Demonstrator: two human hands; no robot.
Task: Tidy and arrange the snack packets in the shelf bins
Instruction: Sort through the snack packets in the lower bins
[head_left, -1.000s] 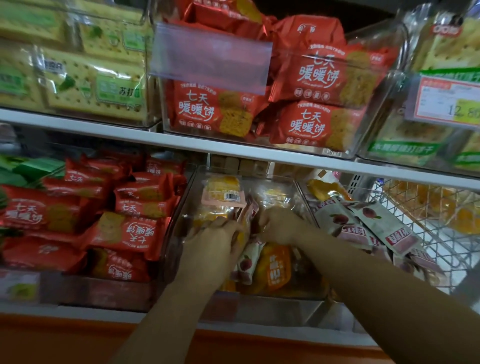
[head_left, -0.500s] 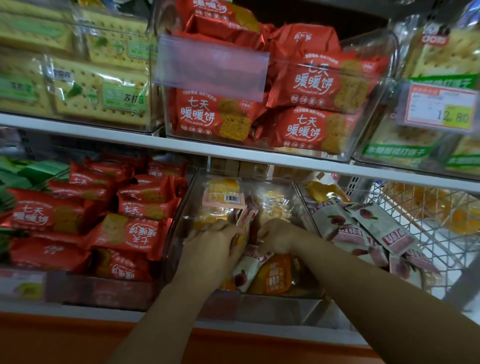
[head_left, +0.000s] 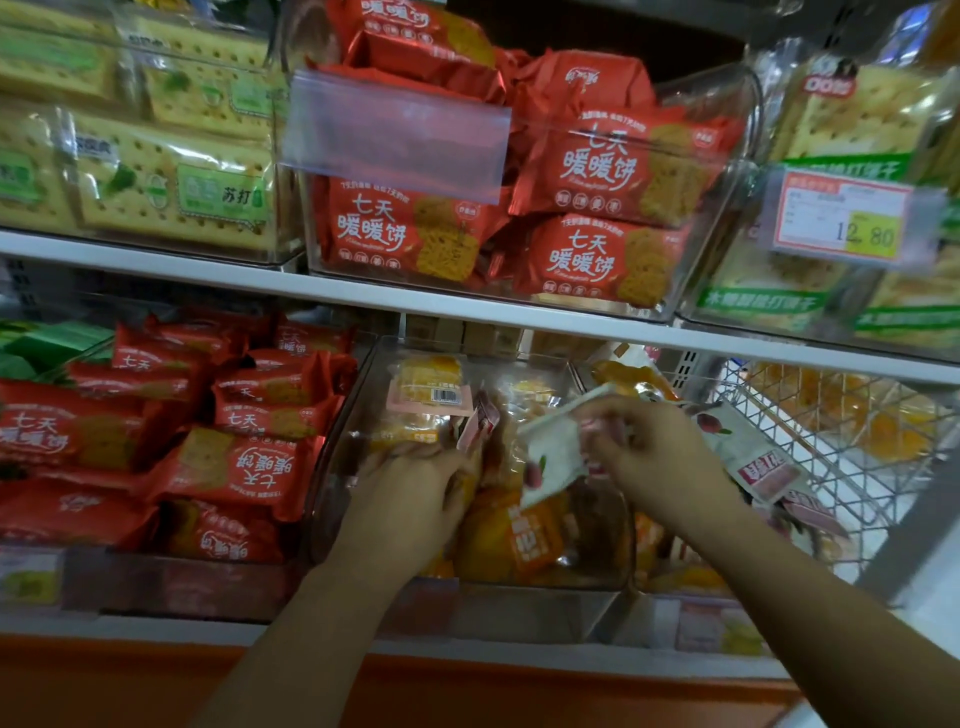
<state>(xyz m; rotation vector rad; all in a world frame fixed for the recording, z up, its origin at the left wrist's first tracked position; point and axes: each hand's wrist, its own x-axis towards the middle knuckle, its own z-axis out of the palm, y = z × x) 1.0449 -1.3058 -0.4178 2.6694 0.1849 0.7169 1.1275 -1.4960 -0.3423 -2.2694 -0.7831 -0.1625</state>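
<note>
Both hands work in a clear plastic bin (head_left: 332, 467) on the lower shelf, filled with yellow and orange snack packets (head_left: 524, 535). My right hand (head_left: 649, 457) pinches a white packet (head_left: 550, 452) with a red fruit print and holds it lifted above the bin. My left hand (head_left: 415, 483) rests palm down on the packets at the bin's left side, its fingertips hidden among them. More white fruit-print packets (head_left: 753, 457) lie in the bin to the right.
A bin of red biscuit packets (head_left: 249, 467) sits left of the clear bin. The upper shelf (head_left: 467, 306) carries red packets (head_left: 613, 161) and cracker packs (head_left: 171, 182). A price tag (head_left: 841, 218) hangs at right. A wire basket (head_left: 841, 441) stands far right.
My right hand has come up out of the bin with the white fruit-print packet and moved right. My left hand stays low on the packets.
</note>
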